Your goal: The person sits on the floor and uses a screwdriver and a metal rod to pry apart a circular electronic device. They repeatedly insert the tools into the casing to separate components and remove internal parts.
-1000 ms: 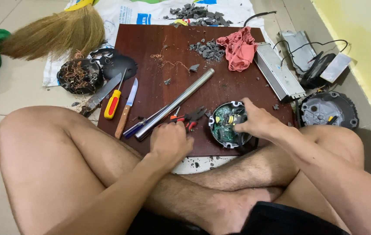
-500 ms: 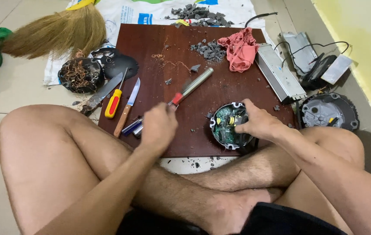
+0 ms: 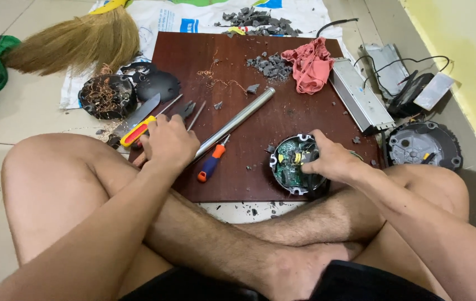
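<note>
from the head view, you sit cross-legged on the floor with a dark brown board in front of your legs. your left hand rests at the board's left edge, on the tools lying there. its fingers are curled over them, but you cannot tell whether they actually grip one, since the hand hides what is under it. a yellow and red handle sticks out just left of that hand, next to a flat grey blade. thin metal shafts and a pair of plier jaws poke out above the knuckles. just right of the hand lies a long metal tube, slanting up across the board, and below it a screwdriver with a blue and orange handle.

your right hand is closed on the right side of a round black housing with a green circuit board inside it, at the board's near right edge against your shin.

farther up the board are a red rag and a heap of grey chips. a long metal box lies at the right edge. a round grey cover sits on the floor past your right knee. a broom lies at the top left, by a round part full of copper wire.
</note>
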